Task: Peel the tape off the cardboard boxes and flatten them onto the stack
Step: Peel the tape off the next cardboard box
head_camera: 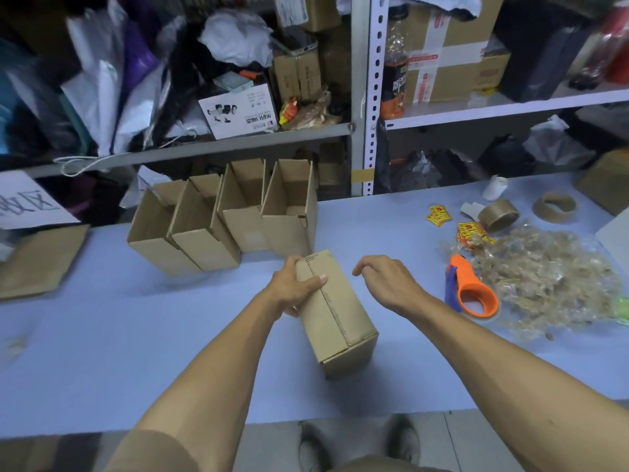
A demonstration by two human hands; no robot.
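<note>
Pale blue tabletop (136, 335) carries a closed cardboard box (335, 321) at centre, four open boxes (221, 219) in a row behind it, an orange tape dispenser (471, 291), a heap of what looks like crumpled tape (544, 284), and a tape roll (498, 216) to the right.

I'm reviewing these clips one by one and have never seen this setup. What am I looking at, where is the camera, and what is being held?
There is no machine: a person works bare-handed, filmed by a camera on their head looking down. The left hand grips a closed box lying on the blue table. The right hand hovers beside it, holding nothing. Behind stand four open boxes. To the right lie an orange tape dispenser, a tape roll and a heap of peeled tape.
</note>
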